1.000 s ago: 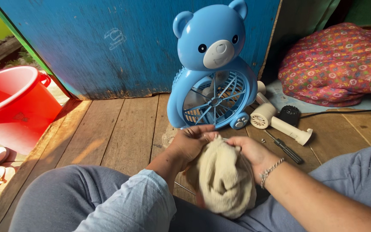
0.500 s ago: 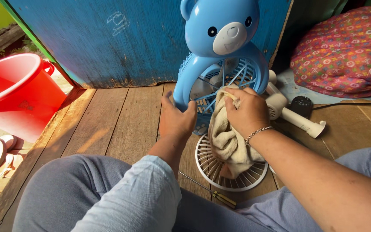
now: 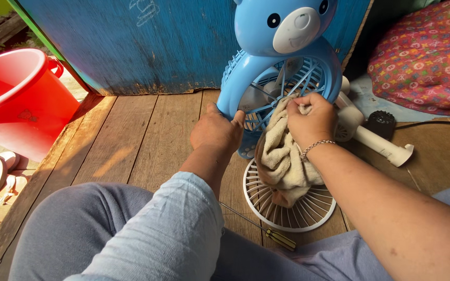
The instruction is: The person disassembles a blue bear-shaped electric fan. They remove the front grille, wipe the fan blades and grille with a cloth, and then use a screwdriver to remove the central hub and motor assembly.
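Now that my left hand (image 3: 215, 132) has come forward to clamp the blue bear fan (image 3: 282, 67) upright on the floorboards, my right hand (image 3: 311, 120), fisted around the beige cloth (image 3: 285, 158), presses it into the rear grille, so wiping is underway.

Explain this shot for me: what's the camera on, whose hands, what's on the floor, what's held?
The one view comes from a camera worn on a person's head, looking down at their own bare hands; no machine. The left hand steadies a blue bear-shaped fan by its ring. The right hand presses a beige cloth against the fan's grille. On the wooden plank floor lie a detached white fan guard, a screwdriver, white fan parts and a red bucket.
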